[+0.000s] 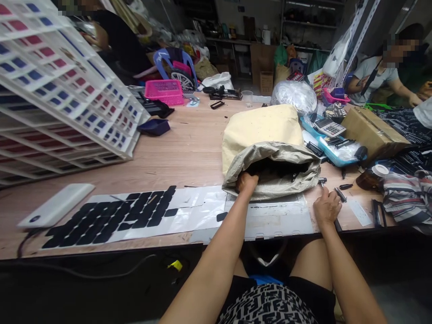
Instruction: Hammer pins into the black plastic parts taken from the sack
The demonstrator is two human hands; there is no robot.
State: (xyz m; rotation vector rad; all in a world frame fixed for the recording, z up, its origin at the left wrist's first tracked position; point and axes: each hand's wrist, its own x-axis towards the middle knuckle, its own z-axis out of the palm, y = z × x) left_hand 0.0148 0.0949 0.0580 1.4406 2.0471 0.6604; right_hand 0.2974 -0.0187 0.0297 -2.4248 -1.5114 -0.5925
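One bare left hand [248,182] reaches into the slack cream-and-grey woven sack [263,130] ahead, fingers hidden — its grip cannot be told. The right hand [327,208] curls over a slim metal-headed tool [323,180], perhaps gripping it; I cannot tell. A hard tug could tip the sack, spilling its contents — or drag the white sheet [202,200] and disturb the flat black pads [97,220] left of the left hand.

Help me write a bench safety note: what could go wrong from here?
The left hand is at the mouth of the sack, so a tug might spill what is inside. A lone black piece lies close by the left forearm and could get brushed away. The lidded cup beside the striped cloth might tip if bumped.
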